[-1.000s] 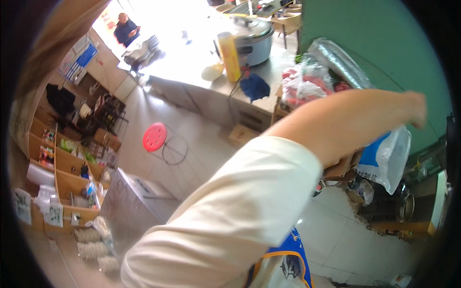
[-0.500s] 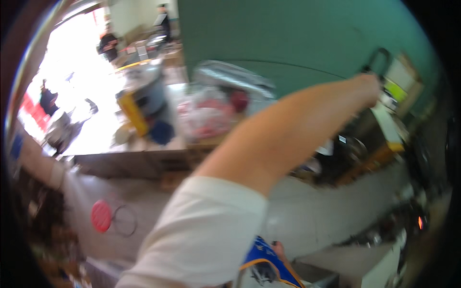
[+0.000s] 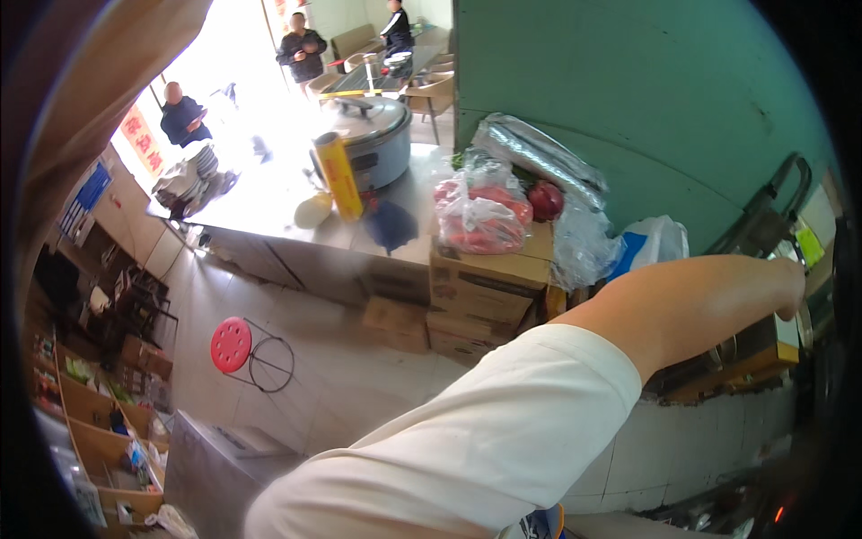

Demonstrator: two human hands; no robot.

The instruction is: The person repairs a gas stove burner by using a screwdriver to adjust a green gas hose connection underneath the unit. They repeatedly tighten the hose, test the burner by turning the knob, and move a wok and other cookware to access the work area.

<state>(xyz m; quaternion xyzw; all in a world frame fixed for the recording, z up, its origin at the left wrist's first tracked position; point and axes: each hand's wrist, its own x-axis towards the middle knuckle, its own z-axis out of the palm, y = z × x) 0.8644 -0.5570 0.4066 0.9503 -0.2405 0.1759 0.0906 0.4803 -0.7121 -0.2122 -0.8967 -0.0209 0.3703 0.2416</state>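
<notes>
My left arm in a white sleeve stretches across to the far right. My left hand (image 3: 788, 289) is small there, at the rim of the view, beside a container with a bright yellow-green label (image 3: 808, 245). Its fingers are mostly hidden, so whether it grips anything does not show. Just behind it a dark grey object with a looped handle (image 3: 763, 211) leans on the green wall. Under the forearm runs a ledge with a yellow-edged board (image 3: 774, 357). My right hand is out of view.
A steel counter (image 3: 269, 208) carries a large lidded pot (image 3: 377, 144), a yellow cling-film box (image 3: 338, 175) and stacked bowls (image 3: 184, 180). Bagged red produce (image 3: 485, 211) and a red onion (image 3: 545, 200) top cardboard boxes (image 3: 480, 287). A red stool (image 3: 232, 345) stands on the floor. Three people (image 3: 302, 49) are beyond.
The view has swung left, so the counter and stool appear further right and sharper. My left arm remains stretched out to the right, its hand now lower and nearer the rim.
</notes>
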